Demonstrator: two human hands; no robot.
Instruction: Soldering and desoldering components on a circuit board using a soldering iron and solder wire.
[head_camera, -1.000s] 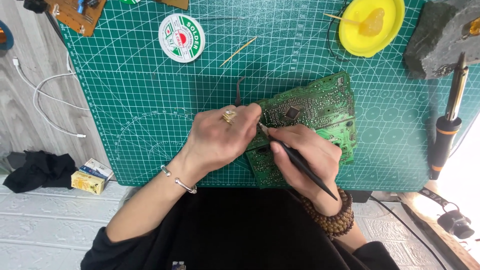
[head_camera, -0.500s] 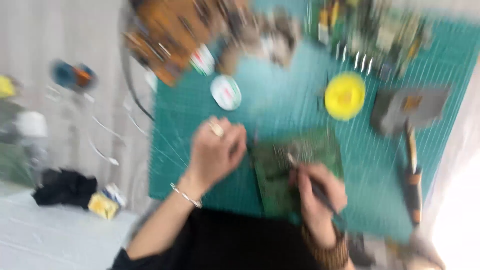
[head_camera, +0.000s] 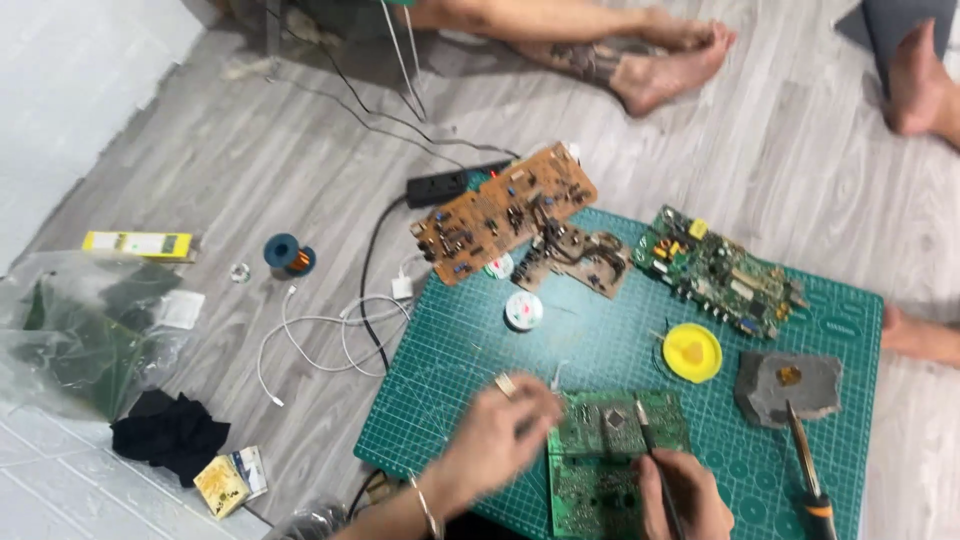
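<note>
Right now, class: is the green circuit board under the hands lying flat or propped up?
Flat. The green circuit board rests level on the cutting mat, between the left hand and right hand.

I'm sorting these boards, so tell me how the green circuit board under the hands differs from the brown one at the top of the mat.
The green circuit board lies near the mat's lower edge, with the left hand and right hand on it; the brown circuit board lies untouched, hanging over the far edge onto the floor. The green one sits roughly square to the mat; the brown one is angled. Both lie flat.
</note>
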